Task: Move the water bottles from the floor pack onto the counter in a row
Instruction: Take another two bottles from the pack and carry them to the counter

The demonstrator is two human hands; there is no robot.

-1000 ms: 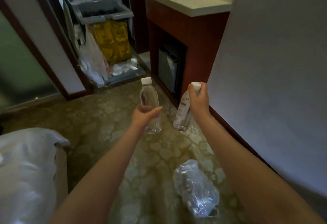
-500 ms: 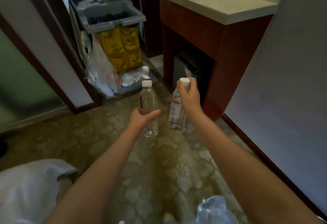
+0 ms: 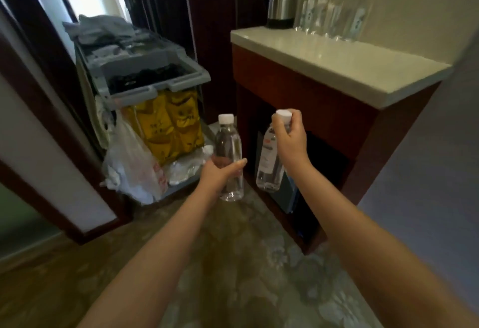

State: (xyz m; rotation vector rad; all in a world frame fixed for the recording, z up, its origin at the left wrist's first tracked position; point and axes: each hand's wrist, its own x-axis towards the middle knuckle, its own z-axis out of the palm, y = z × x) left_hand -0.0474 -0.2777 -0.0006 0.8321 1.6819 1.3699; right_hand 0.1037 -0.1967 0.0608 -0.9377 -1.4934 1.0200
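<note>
My left hand (image 3: pixel 220 172) grips a clear water bottle (image 3: pixel 229 146) with a white cap around its lower body, upright. My right hand (image 3: pixel 290 138) holds a second, labelled water bottle (image 3: pixel 268 169) by its neck, just under the white cap, so it hangs slightly tilted. Both bottles are in front of and below the pale stone counter (image 3: pixel 350 66) on its red-brown cabinet. Several water bottles (image 3: pixel 334 11) stand in a row at the counter's back, against the wall. The floor pack is out of view.
A steel kettle (image 3: pixel 280 3) stands at the counter's back left corner. A housekeeping cart (image 3: pixel 145 81) with yellow bags and a hanging plastic bag (image 3: pixel 134 164) stands to the left. A small dark fridge (image 3: pixel 285 198) sits in the cabinet's opening. Patterned carpet covers the floor.
I have moved closer to the counter with both bottles; the counter top and its bottle row have come into view, and the floor pack has dropped out of the frame.
</note>
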